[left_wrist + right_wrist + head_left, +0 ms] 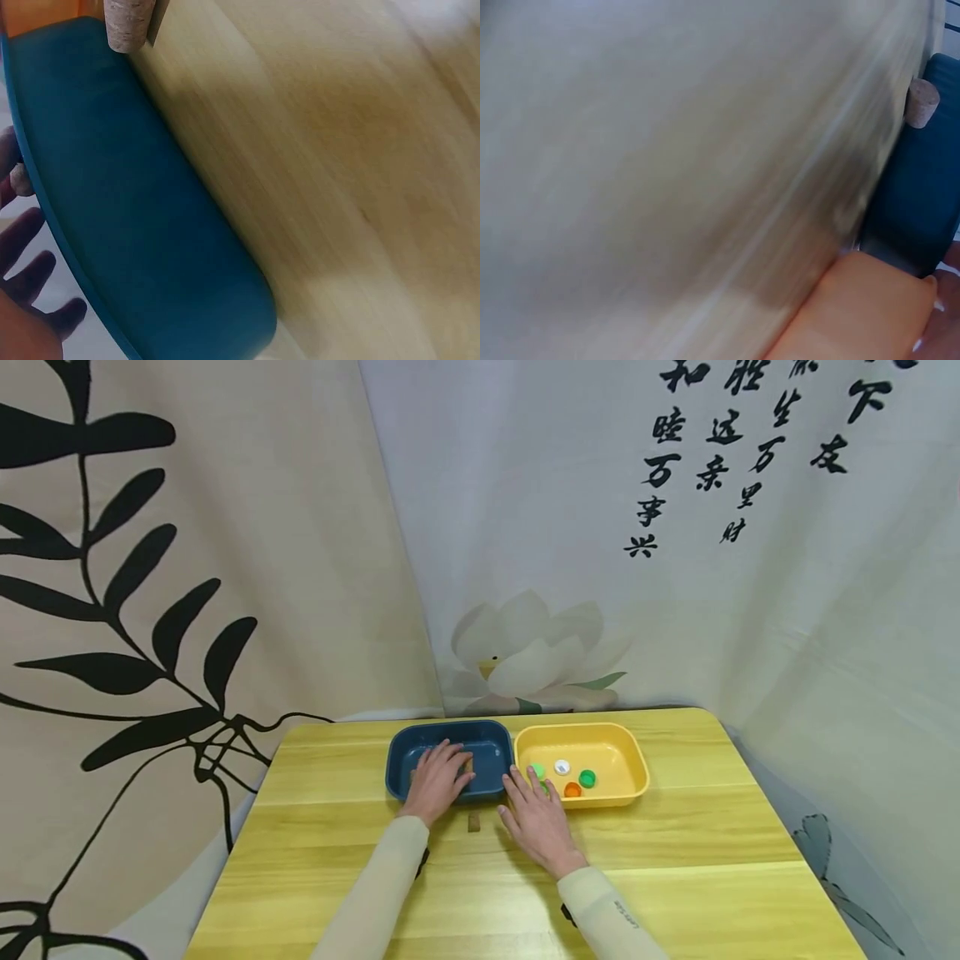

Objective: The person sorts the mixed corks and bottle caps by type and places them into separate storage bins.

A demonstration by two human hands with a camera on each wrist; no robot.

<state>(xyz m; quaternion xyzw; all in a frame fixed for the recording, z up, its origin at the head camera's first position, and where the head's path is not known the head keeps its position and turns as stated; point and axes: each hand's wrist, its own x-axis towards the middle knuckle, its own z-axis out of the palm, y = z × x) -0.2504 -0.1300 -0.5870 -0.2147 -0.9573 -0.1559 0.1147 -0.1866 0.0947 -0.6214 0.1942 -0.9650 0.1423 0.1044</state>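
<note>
My left hand (437,781) reaches into the blue tray (399,752), thumb and index finger around a cork (469,765). In the left wrist view this cork (21,181) shows between the fingertips, just past the tray's rim, while the other fingers are spread. A second brown piece (412,774) lies left of that hand, partly hidden. My right hand (540,827) is over the front left corner of the yellow tray (626,768), fingers extended near light green caps (537,771). Whether its fingertips touch any cap is hidden.
One more cork (473,822) stands on the wooden table (690,852) before the trays, between my forearms. White (562,767), green (587,778) and orange (572,789) caps lie in the yellow tray. The trays sit side by side near the back edge, before a curtain (322,568).
</note>
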